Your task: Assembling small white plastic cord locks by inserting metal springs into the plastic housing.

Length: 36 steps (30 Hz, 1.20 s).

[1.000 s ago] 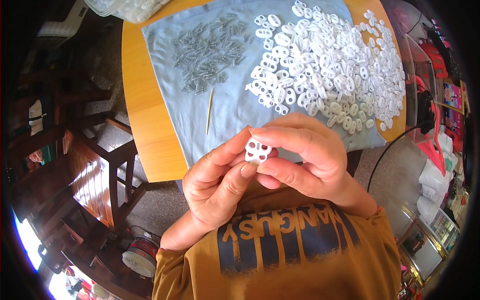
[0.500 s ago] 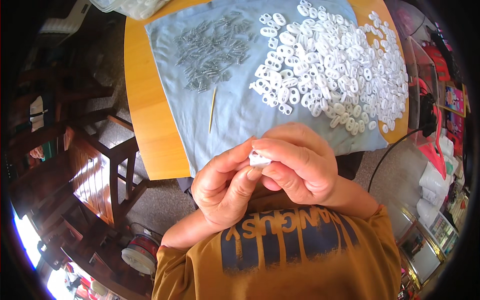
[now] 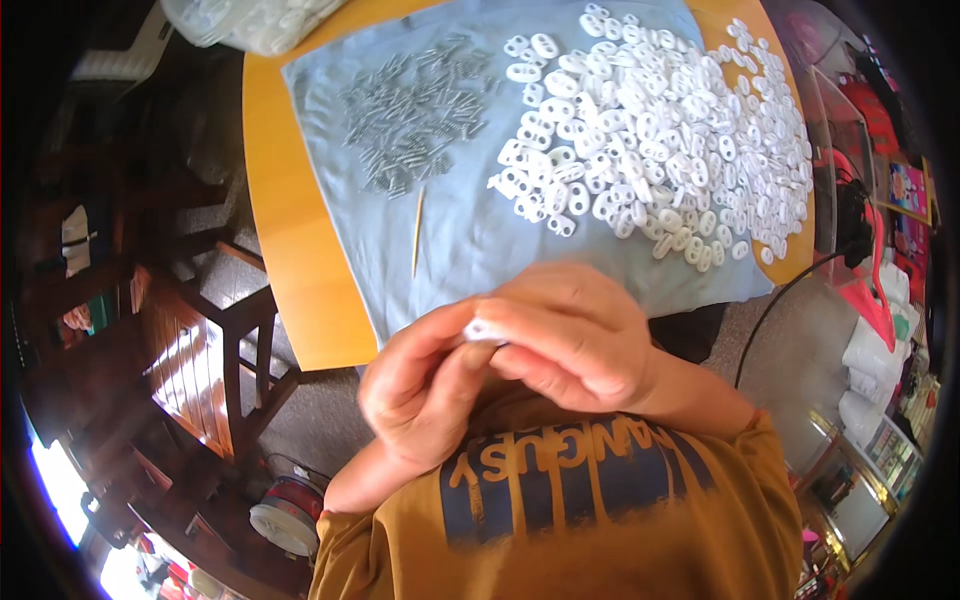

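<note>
Above the near edge of the table, both hands meet around a small white plastic cord lock (image 3: 480, 329). My left hand (image 3: 422, 385) pinches it from the left between thumb and forefinger. From the right, the fingers of my right hand (image 3: 580, 335) close over it and hide most of it. Beyond the hands, a large heap of white two-hole cord lock pieces (image 3: 640, 130) covers the right side of a light blue cloth (image 3: 450, 250). Small metal springs (image 3: 415, 110) lie spread on the cloth's left. A thin wooden stick (image 3: 418, 232) rests just below them.
The cloth lies on a yellow wooden table (image 3: 280, 250). A clear plastic container (image 3: 260, 22) with white pieces stands at the far left corner. Dark wooden chair (image 3: 190, 350) is on the left. A black cable (image 3: 775, 305) runs by the right side.
Both hands have shifted slightly left with the cord lock. My right fingers now cover more of it. The view has tilted a little; the piles look unchanged.
</note>
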Tool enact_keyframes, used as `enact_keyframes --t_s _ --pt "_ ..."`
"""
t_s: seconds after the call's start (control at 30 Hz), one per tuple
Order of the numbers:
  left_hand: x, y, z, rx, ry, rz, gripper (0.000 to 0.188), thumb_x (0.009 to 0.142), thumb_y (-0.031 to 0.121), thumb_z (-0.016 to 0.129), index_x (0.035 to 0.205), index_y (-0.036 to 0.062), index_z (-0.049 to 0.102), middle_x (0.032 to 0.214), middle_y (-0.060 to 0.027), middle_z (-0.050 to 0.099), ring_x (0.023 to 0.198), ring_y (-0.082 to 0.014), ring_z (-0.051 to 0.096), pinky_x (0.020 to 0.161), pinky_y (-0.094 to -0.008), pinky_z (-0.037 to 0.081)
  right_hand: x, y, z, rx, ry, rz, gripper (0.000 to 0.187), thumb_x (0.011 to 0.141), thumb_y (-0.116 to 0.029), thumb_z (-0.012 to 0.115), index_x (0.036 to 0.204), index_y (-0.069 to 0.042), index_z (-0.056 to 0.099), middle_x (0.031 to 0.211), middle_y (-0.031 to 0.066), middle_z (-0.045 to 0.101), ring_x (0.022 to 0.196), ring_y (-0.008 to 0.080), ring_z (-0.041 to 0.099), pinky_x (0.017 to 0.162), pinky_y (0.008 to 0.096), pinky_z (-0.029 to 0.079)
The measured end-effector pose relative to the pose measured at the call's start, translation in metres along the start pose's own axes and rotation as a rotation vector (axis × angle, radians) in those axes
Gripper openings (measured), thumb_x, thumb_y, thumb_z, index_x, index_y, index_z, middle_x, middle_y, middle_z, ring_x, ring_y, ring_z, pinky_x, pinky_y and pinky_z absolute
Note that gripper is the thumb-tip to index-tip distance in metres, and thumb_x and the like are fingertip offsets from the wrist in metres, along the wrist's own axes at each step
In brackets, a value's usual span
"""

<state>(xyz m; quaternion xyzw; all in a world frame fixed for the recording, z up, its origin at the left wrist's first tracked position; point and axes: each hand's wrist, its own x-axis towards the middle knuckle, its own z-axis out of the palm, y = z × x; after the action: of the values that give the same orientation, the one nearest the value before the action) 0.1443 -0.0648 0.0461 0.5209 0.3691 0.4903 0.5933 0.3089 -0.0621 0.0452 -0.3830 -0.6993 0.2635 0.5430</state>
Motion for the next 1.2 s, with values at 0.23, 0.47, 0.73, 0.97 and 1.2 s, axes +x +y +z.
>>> enact_keyframes --t_s 0.23,0.47,0.73,0.97,1.2 --pt "0.008 0.016 -0.045 0.194 0.414 -0.065 0.028 0.083 -0.009 0.051 0.109 -0.0038 0.059 0.087 -0.0136 0.065 0.062 -0.0133 0.057 0.061 -0.0257 0.049 -0.012 -0.003 0.002 -0.073 0.003 -0.146 0.025 0.07 0.002 0.07 0.094 0.004 0.065 0.073 0.0084 0.061 0.056 0.0195 0.057 0.05 0.0277 0.046" --pt "0.066 0.034 -0.056 0.394 0.386 0.022 0.028 0.08 -0.008 0.051 0.106 -0.0067 0.06 0.084 -0.0101 0.062 0.062 -0.0128 0.055 0.056 -0.0241 0.046 -0.024 0.005 -0.021 -0.203 -0.054 -0.082 0.027 0.068 0.004 0.069 0.094 0.002 0.065 0.067 0.003 0.058 0.053 0.0163 0.054 0.048 0.0263 0.043" --pt "0.258 0.072 -0.069 0.676 0.173 0.396 0.043 0.083 0.021 0.069 0.116 -0.0042 0.056 0.087 -0.0033 0.064 0.076 -0.007 0.055 0.076 -0.0209 0.043 -0.026 0.01 -0.019 -0.264 -0.059 -0.119 0.026 0.068 0.003 0.07 0.094 -0.001 0.065 0.063 0.0018 0.051 0.051 0.0175 0.05 0.047 0.0278 0.041" --pt "0.156 0.052 -0.012 0.867 0.125 0.246 0.021 0.085 0.002 0.061 0.106 -0.0005 0.064 0.085 -0.0034 0.064 0.063 -0.0058 0.052 0.059 -0.0174 0.042 -0.03 0.015 -0.023 -0.122 -0.029 -0.055 0.021 0.071 -0.001 0.07 0.091 -0.001 0.066 0.064 0.0032 0.052 0.052 0.0183 0.052 0.048 0.0287 0.042" --pt "0.091 0.002 0.019 1.082 -0.447 0.459 0.027 0.07 -0.001 0.072 0.095 0.0048 0.067 0.082 -0.0062 0.062 0.074 -0.0231 0.058 0.066 -0.0329 0.044 -0.03 0.014 -0.025 -0.073 -0.056 -0.06 0.019 0.072 -0.003 0.068 0.091 0.0 0.066 0.065 0.0041 0.053 0.052 0.0196 0.052 0.049 0.0299 0.043"
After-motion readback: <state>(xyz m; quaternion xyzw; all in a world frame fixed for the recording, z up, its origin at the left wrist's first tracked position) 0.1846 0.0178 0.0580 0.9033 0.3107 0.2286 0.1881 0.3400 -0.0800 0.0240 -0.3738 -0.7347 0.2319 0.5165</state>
